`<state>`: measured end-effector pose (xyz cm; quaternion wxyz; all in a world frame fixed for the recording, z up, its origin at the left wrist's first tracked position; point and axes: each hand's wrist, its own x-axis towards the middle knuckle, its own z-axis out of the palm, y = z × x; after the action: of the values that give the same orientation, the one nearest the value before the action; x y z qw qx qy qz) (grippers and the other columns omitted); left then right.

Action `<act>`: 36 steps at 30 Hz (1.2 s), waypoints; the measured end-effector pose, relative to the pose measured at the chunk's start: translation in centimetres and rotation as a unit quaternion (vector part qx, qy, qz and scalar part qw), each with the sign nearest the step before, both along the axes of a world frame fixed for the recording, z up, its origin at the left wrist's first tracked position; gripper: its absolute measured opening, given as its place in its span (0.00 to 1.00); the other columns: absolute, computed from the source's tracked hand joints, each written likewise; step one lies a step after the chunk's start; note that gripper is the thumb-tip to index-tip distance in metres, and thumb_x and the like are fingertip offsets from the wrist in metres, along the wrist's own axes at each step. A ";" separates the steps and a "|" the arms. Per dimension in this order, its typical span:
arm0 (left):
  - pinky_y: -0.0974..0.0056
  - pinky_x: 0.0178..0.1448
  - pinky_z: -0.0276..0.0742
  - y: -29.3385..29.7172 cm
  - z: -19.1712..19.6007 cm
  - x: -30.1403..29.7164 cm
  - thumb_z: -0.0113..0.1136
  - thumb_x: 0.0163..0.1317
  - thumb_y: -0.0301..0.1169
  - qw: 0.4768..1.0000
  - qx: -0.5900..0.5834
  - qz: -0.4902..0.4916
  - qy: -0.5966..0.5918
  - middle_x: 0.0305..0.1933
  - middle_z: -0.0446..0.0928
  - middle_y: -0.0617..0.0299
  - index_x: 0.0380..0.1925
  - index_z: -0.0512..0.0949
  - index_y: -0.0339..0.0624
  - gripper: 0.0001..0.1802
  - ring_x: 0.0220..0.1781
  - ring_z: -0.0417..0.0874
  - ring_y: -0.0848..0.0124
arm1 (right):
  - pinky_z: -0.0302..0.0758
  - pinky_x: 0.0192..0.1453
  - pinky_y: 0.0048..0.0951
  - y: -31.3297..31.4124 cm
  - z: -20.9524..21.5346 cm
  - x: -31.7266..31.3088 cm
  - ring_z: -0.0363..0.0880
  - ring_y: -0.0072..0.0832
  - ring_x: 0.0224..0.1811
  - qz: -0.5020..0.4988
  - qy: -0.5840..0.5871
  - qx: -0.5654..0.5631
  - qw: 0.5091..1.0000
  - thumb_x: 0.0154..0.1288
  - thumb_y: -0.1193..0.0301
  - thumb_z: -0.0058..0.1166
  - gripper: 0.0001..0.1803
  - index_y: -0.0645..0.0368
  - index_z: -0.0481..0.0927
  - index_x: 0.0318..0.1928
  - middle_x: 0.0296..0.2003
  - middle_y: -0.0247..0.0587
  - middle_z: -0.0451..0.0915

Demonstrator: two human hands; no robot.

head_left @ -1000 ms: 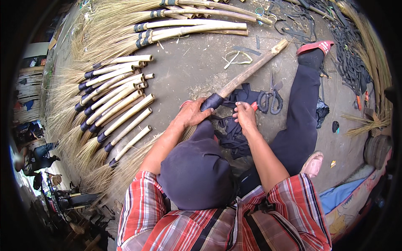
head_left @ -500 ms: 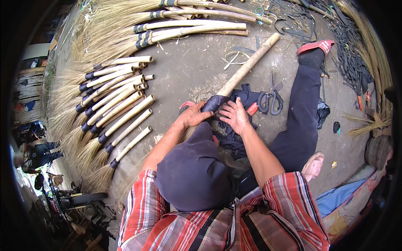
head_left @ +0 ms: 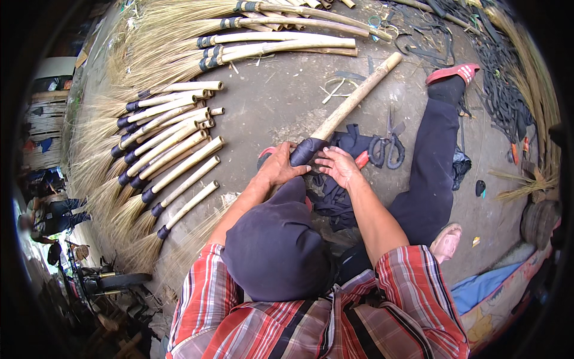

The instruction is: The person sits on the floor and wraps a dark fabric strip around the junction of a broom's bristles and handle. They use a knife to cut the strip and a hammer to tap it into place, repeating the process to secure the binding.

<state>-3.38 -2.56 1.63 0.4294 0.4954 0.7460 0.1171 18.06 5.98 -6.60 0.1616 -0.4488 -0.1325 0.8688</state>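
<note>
A broom with a pale bamboo handle (head_left: 357, 96) slants up and to the right from between my hands. Dark rubber-like strip (head_left: 306, 152) is wrapped around its neck. My left hand (head_left: 277, 167) grips the broom just below this wrapping, thumb across it. At the right side of the wrapping is my right hand (head_left: 341, 167), palm turned up, its fingers loosely bent and apart. Whether its fingertips touch the wrapping, I cannot tell. The broom's bristles are mostly hidden by my arm and the dark cap (head_left: 276, 251).
Several finished brooms (head_left: 179, 146) lie fanned out at the left, longer-handled ones (head_left: 287, 45) at the top. Scissors (head_left: 387, 140) with dark wrapped handles lie beside dark cloth (head_left: 353, 141) and a red-handled tool (head_left: 362, 159). Dark strips (head_left: 505, 102) are heaped at the upper right.
My right hand has turned slightly and its spread fingers have curled in beside the wrapping. My left hand keeps its grip on the broom. The view has shifted slightly.
</note>
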 end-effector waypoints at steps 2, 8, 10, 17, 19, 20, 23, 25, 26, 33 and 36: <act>0.52 0.67 0.79 0.2 0.3 -0.3 0.78 0.58 0.52 1.000 -0.008 0.003 -0.007 0.57 0.84 0.36 0.71 0.69 0.35 0.49 0.61 0.87 0.45 | 0.82 0.40 0.31 -0.1 0.7 0.3 0.88 0.29 0.43 0.006 -0.033 0.018 0.999 0.77 0.63 0.64 0.12 0.52 0.77 0.51 0.42 0.35 0.85; 0.50 0.65 0.81 0.5 1.1 0.2 0.78 0.59 0.48 0.994 -0.102 0.033 -0.022 0.58 0.83 0.39 0.68 0.70 0.36 0.44 0.61 0.87 0.45 | 0.73 0.26 0.20 -0.3 4.8 2.5 0.79 0.16 0.25 0.075 -0.144 0.116 0.980 0.76 0.61 0.67 0.12 0.53 0.80 0.40 0.31 0.28 0.82; 0.49 0.66 0.80 0.2 1.1 1.0 0.76 0.61 0.48 0.997 0.001 -0.005 0.083 0.59 0.83 0.39 0.68 0.70 0.36 0.42 0.61 0.86 0.45 | 0.72 0.26 0.21 -0.6 6.1 2.6 0.78 0.17 0.24 0.065 -0.143 0.125 0.980 0.77 0.61 0.66 0.13 0.56 0.81 0.39 0.30 0.29 0.82; 0.46 0.66 0.80 0.1 1.1 0.8 0.71 0.66 0.47 0.982 0.078 -0.033 0.172 0.59 0.80 0.37 0.67 0.71 0.36 0.37 0.62 0.84 0.41 | 0.72 0.26 0.23 -1.0 8.5 0.8 0.75 0.17 0.24 0.057 -0.150 0.128 0.979 0.78 0.63 0.64 0.12 0.59 0.83 0.41 0.29 0.30 0.81; 0.45 0.65 0.80 0.2 1.1 0.7 0.69 0.68 0.48 0.989 0.043 -0.064 0.124 0.57 0.81 0.36 0.70 0.69 0.35 0.39 0.60 0.84 0.41 | 0.72 0.26 0.23 -0.9 8.8 0.6 0.76 0.17 0.24 0.060 -0.127 0.136 0.981 0.79 0.64 0.63 0.12 0.60 0.83 0.41 0.29 0.30 0.81; 0.45 0.66 0.80 0.3 1.1 0.7 0.69 0.68 0.48 0.998 0.006 -0.042 0.049 0.59 0.81 0.35 0.71 0.68 0.33 0.40 0.61 0.84 0.40 | 0.72 0.26 0.23 -0.9 8.9 0.6 0.76 0.17 0.24 0.059 -0.129 0.134 0.981 0.79 0.64 0.62 0.12 0.60 0.83 0.41 0.29 0.29 0.81; 0.45 0.64 0.81 0.3 0.8 2.0 0.73 0.65 0.48 0.994 0.010 -0.034 0.107 0.63 0.79 0.36 0.66 0.70 0.32 0.39 0.61 0.84 0.40 | 0.72 0.27 0.21 -0.9 9.4 0.2 0.75 0.16 0.25 0.051 -0.139 0.134 0.980 0.81 0.64 0.60 0.12 0.59 0.83 0.42 0.28 0.29 0.80; 0.44 0.65 0.81 0.2 0.6 2.9 0.75 0.63 0.49 0.971 0.060 -0.050 0.224 0.63 0.79 0.36 0.62 0.71 0.32 0.40 0.60 0.85 0.39 | 0.69 0.26 0.21 -1.1 9.6 -0.2 0.72 0.15 0.23 0.064 -0.128 0.144 0.979 0.82 0.63 0.58 0.13 0.58 0.82 0.41 0.27 0.27 0.77; 0.44 0.65 0.81 0.4 0.4 3.1 0.75 0.62 0.50 0.975 0.027 -0.047 0.215 0.62 0.80 0.36 0.63 0.70 0.31 0.41 0.59 0.85 0.38 | 0.68 0.26 0.21 -1.3 9.8 -0.3 0.70 0.15 0.23 0.071 -0.137 0.147 0.977 0.82 0.62 0.57 0.13 0.58 0.82 0.40 0.27 0.26 0.76; 0.49 0.65 0.82 3.7 -0.7 -0.6 0.82 0.48 0.55 0.988 -0.140 -0.061 0.032 0.56 0.85 0.36 0.62 0.73 0.29 0.51 0.58 0.88 0.43 | 0.64 0.28 0.20 -4.4 10.1 2.8 0.66 0.13 0.25 0.085 -0.159 0.162 0.970 0.84 0.63 0.54 0.12 0.55 0.79 0.40 0.25 0.23 0.71; 0.49 0.64 0.81 3.4 -0.6 -0.3 0.80 0.52 0.58 0.980 -0.169 -0.020 -0.106 0.54 0.86 0.37 0.62 0.76 0.29 0.49 0.61 0.86 0.43 | 0.66 0.29 0.21 -5.0 9.4 3.1 0.68 0.13 0.26 0.058 -0.160 0.162 0.972 0.82 0.65 0.56 0.10 0.56 0.79 0.41 0.26 0.24 0.73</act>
<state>-3.72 0.87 1.06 0.5857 0.4149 0.6956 0.0322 21.14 1.02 2.79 0.1582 -0.5412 -0.3217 0.7607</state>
